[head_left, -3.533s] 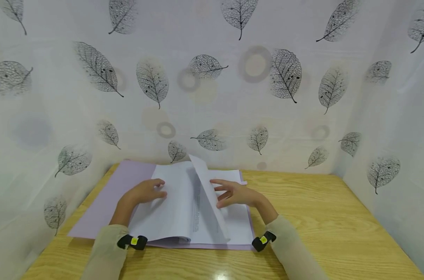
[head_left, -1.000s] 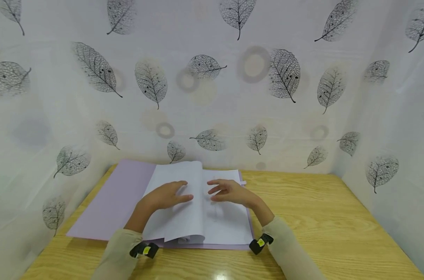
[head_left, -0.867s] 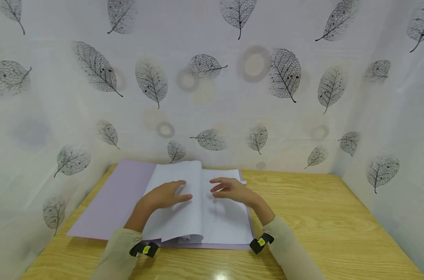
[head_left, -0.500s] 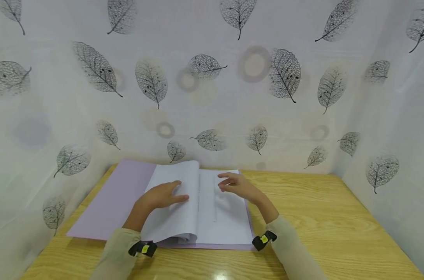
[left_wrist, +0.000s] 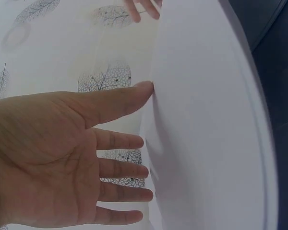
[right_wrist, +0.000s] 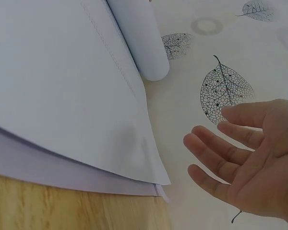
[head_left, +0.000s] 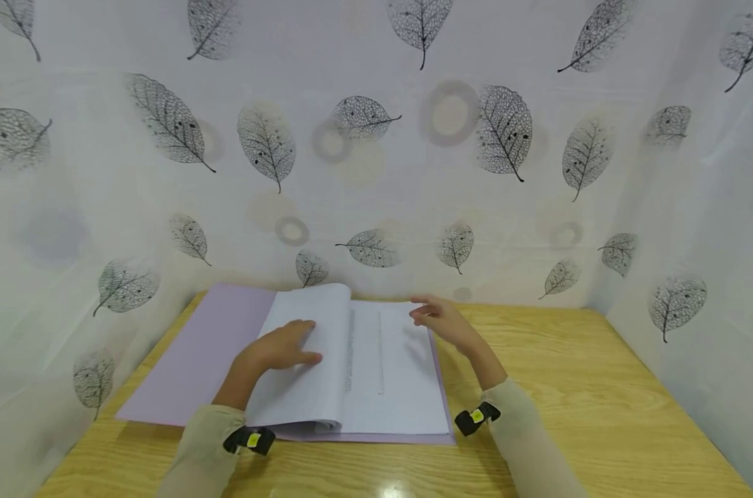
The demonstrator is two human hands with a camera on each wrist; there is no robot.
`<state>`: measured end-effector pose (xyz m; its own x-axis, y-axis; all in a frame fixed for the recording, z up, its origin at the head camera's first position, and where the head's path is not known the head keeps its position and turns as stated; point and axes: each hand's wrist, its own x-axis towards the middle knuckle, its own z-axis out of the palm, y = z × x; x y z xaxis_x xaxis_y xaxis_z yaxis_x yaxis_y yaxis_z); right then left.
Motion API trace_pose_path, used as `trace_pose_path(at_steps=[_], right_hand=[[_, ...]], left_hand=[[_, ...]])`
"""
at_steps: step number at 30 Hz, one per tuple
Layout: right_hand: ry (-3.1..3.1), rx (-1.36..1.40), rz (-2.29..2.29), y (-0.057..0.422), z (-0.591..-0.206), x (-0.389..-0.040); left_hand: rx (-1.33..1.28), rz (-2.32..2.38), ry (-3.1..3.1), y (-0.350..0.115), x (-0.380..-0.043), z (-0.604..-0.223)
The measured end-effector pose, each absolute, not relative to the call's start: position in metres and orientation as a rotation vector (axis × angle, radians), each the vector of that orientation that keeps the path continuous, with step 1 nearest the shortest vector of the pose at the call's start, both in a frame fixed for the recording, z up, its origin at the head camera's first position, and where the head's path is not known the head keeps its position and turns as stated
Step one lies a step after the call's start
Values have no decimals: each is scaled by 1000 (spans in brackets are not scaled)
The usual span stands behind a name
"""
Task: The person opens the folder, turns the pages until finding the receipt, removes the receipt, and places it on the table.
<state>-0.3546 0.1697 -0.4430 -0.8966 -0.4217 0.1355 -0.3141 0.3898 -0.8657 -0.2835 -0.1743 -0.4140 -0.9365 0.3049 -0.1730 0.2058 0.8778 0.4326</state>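
Note:
A purple folder (head_left: 208,346) lies spread on the table with a stack of white pages in it. My left hand (head_left: 279,349) rests on the turned pages (head_left: 317,394) at the left, fingers straight; in the left wrist view its thumb and fingertips touch the paper. Those pages curl over near the middle. On the right side lies a page (head_left: 407,387) with faint printed lines. My right hand (head_left: 444,321) is by that page's far right corner, fingers loosely bent and apart from the paper in the right wrist view. It holds nothing.
The wooden table (head_left: 569,401) extends to the right of the folder. A pale curtain with leaf prints (head_left: 376,180) hangs behind and at both sides. Each wrist carries a black strap (head_left: 478,418) over a light sleeve.
A raised page has gone over to the left stack. My left hand moved right, then slightly back left with the curled pages. My right hand moved away from the middle toward the far right corner.

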Motion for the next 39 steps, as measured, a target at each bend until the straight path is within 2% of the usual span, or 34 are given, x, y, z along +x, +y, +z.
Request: trace_pose_path(at_steps=[12, 21, 39], right_hand=[[2603, -537, -1514, 171, -448, -357], [2597, -498, -1413, 171, -456, -358], [2574, -454, -1242, 171, -459, -358]], left_hand=[[456, 599, 2775, -176, -282, -414], [355, 604, 2721, -178, -281, -413], [416, 553, 2732, -181, -284, -416]])
